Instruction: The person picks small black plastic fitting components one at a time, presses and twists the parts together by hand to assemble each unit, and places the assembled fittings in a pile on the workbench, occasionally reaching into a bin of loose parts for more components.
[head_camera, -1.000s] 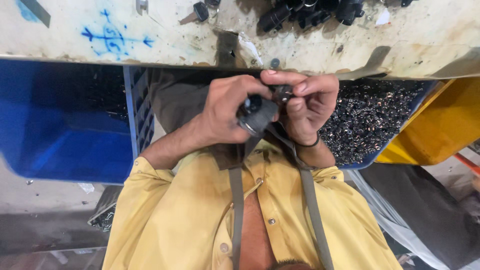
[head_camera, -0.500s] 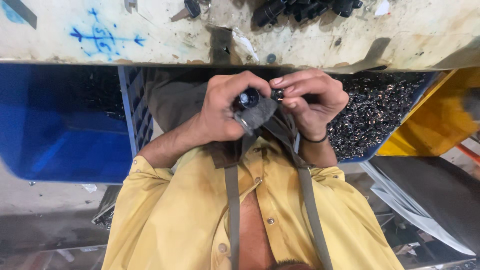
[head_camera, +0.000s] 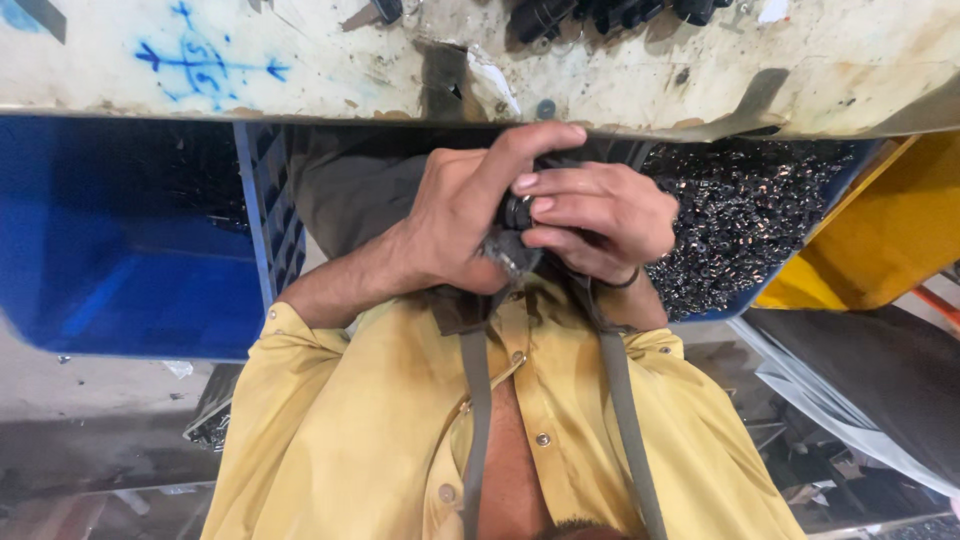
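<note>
No packages, labels, signs or screens are in sight. The nearest thing to a sign is a blue hand-drawn mark (head_camera: 205, 55) scrawled on the table's (head_camera: 700, 90) worn whitish surface, far left.

yellow shirt (head_camera: 360, 430), blue crate (head_camera: 120, 260), yellow bin (head_camera: 880, 240)

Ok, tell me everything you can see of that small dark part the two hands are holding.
The small dark part looks like black metal, round, with a ring-like face; most of it is hidden. It sits between both hands below the worn white bench edge. The left hand wraps it with the forefinger arched over; the right hand pinches it with fingertips. A grey rag hangs beneath it.
</note>
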